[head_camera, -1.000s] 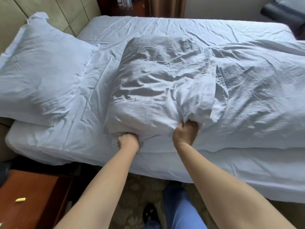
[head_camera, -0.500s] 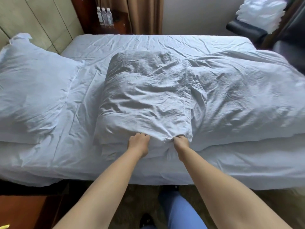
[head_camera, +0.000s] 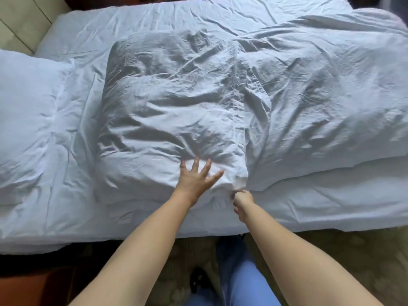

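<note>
The broad white-sheeted bed (head_camera: 220,14) fills the view, and from centre out to three o'clock the bulky, creased white duvet (head_camera: 331,96) lies heaped on it. At nine o'clock a plump white spare pillow (head_camera: 26,107) rests well clear of the work.

Dead centre is the thing being worked on, the rumpled white cotton-cased pillow (head_camera: 172,107). It lies flat on the sheet, with its right side touching the duvet.

Now the hands. The left hand (head_camera: 195,180) lies flat at six o'clock, fingers spread, pressing on the pillow's near corner. Just beside it at five o'clock, the right hand (head_camera: 241,198) is clenched on a bunch of cloth at the case's near right corner (how much cloth is inside the fist is hidden).

So it is pin against pull, and that is where I see the trouble:

- **Sliding off:** If the right hand tugs harder than the left can hold, the whole pillow could slide towards the near edge of the bed. From there it could tip towards the patterned carpet (head_camera: 331,250) at five o'clock.
- **Empty corner:** If the left hand presses too far in from the corner, the filling may stay bunched at twelve o'clock and leave this corner limp.
- **Dragging the duvet:** The case's loose right hem (head_camera: 242,102) lies against the duvet, so a sharp pull might take the duvet's folds along with it.
</note>
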{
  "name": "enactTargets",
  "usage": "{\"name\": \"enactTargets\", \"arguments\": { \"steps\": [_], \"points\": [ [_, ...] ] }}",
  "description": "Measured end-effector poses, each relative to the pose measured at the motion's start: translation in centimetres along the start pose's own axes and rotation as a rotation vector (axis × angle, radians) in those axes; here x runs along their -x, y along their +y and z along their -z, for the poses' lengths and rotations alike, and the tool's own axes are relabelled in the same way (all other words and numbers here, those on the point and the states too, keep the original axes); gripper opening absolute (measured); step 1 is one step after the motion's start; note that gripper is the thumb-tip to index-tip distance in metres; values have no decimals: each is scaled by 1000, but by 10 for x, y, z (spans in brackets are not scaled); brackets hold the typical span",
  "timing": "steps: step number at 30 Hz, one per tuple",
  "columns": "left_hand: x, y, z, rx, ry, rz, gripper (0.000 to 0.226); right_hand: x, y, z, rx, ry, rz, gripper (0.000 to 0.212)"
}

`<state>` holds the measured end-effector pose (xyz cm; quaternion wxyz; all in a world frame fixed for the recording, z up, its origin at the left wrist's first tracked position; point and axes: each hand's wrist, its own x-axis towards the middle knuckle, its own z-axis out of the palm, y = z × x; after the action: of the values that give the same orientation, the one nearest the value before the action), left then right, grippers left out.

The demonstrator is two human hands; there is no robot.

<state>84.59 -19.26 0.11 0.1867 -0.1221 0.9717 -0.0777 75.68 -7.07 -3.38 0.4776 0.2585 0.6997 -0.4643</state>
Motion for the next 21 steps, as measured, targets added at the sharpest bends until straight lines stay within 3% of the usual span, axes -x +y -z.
{"name": "enactTargets", "arguments": {
  "steps": [3, 6, 8, 10, 14, 18, 21],
  "points": [
    [-9, -9, -6, 157, 94, 59, 83, -10, 6, -8, -80, -155, -124, 42],
    [-12, -26, 7, 435, 177, 273, 94, -14, 1, -19, -444, -279, -343, 57],
    [-9, -29, 15, 565, 163, 382, 86, -10, -7, -24, -620, -257, -367, 46],
    [-4, -32, 26, 677, 193, 448, 82, -2, -14, -26, -656, -284, -314, 26],
    [0, -47, 46, 775, 240, 487, 75, 25, -47, -28, -591, -329, -108, 26],
    [5, -54, 62, 802, 306, 440, 65, 36, -79, -22, -437, -244, 230, 52],
    [12, -43, 62, 774, 182, 375, 67, 45, -72, -2, -151, -109, 242, 29]
  ]
}}
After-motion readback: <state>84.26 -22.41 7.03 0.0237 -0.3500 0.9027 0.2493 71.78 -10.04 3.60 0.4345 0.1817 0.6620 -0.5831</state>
